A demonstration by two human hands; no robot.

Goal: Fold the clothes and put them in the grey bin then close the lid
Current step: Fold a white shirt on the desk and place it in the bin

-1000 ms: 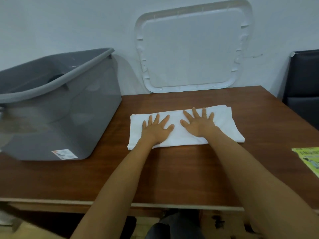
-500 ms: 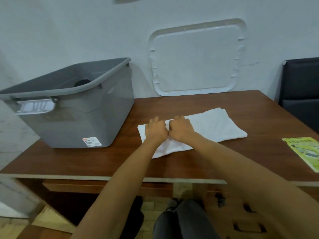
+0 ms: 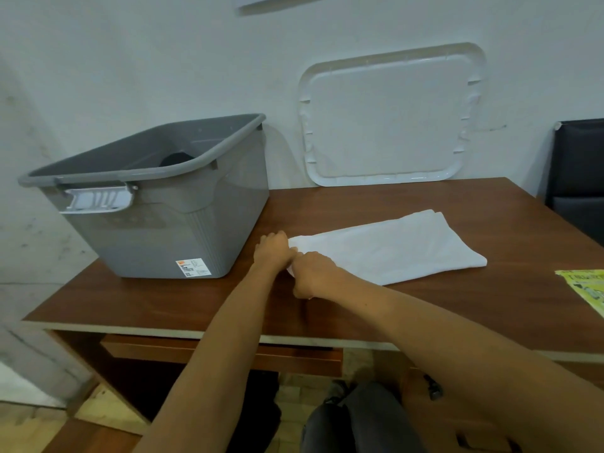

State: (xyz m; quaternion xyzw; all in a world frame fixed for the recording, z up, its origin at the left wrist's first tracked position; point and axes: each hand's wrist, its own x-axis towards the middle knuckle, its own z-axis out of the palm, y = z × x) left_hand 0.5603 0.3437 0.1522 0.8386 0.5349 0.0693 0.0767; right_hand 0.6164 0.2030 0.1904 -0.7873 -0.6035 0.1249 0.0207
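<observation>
Gripping the folded cloth [image 3: 392, 250] at its end nearest the grey bin [image 3: 157, 223], left hand [image 3: 273, 251] and right hand [image 3: 312, 276] curl fingers around it; lifting it in likely follows.

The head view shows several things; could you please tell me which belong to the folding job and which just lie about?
Job: folded white cloth; open grey plastic bin; white plastic lid.
Lying about: yellow-green paper leaflet; black padded chair.

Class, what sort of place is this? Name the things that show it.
Probably a home or office room: a wooden desk stands against a plain white wall, a black padded chair beside it, a grey storage bin on top.
</observation>
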